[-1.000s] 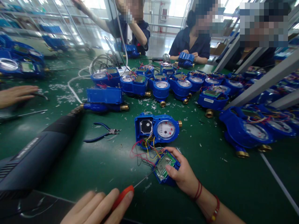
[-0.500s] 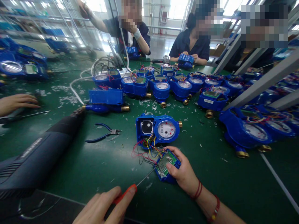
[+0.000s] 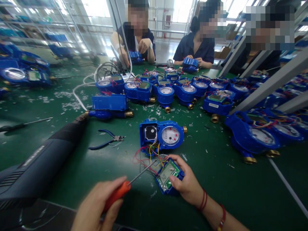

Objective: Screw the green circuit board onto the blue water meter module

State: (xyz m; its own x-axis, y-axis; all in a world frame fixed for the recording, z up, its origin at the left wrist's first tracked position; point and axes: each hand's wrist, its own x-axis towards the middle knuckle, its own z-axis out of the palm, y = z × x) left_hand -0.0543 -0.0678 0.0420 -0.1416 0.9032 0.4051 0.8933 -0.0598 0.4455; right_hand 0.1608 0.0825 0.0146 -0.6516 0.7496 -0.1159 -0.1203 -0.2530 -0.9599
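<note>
My left hand (image 3: 93, 203) is closed around the orange handle of a screwdriver (image 3: 117, 194). The screwdriver's thin shaft points up and right, its tip among the wires just beside the circuit board module. My right hand (image 3: 186, 179) grips that blue-framed circuit board module (image 3: 167, 175), thumb on its face near a grey display. Red, yellow, black and white wires (image 3: 144, 158) run from it to an opened blue water meter (image 3: 149, 141). The meter lies flat on the green table, its round white dial on the right and an open square compartment on the left.
Blue-handled cutters (image 3: 106, 139) lie left of the meter. A large dark heat gun (image 3: 45, 154) crosses the left side, near another screwdriver (image 3: 26, 124). Several blue meters (image 3: 166, 93) stand in rows behind. Grey metal bars (image 3: 271, 81) slant on the right. Co-workers (image 3: 194, 48) sit opposite.
My left hand has shifted up and left, lifting the screwdriver tip off the module's edge to the wires. My right hand and module moved slightly down-left. Another person's hand left the left edge.
</note>
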